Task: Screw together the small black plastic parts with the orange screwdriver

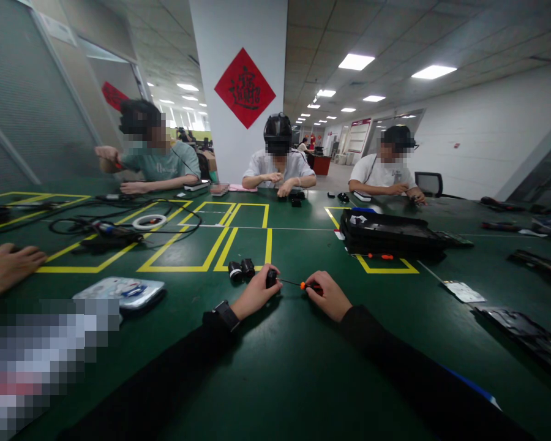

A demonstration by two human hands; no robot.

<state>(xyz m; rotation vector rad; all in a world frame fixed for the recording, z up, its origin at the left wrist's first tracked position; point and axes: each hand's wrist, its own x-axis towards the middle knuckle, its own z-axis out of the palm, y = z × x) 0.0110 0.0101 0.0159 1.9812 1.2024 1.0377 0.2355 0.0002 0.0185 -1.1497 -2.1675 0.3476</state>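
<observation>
Near the middle of the green table (275, 373), my left hand (256, 295) is closed around a small black part (270, 278). My right hand (327, 296) grips a screwdriver (303, 286) by its orange and black handle. The thin shaft points left, its end close to the black part; whether the tip touches it I cannot tell. Just beyond my left hand stand two short black cylindrical pieces (241, 270), side by side. A dark watch (226, 316) sits on my left wrist.
To the left lie a phone in a clear case (131, 291), black cables (80, 225) and a white ring (149, 222). At right are stacked black trays (390, 233), an orange-handled tool (380, 256) and a dark panel (526, 334). Several people sit around the table; a co-worker's hand (11, 268) rests at left.
</observation>
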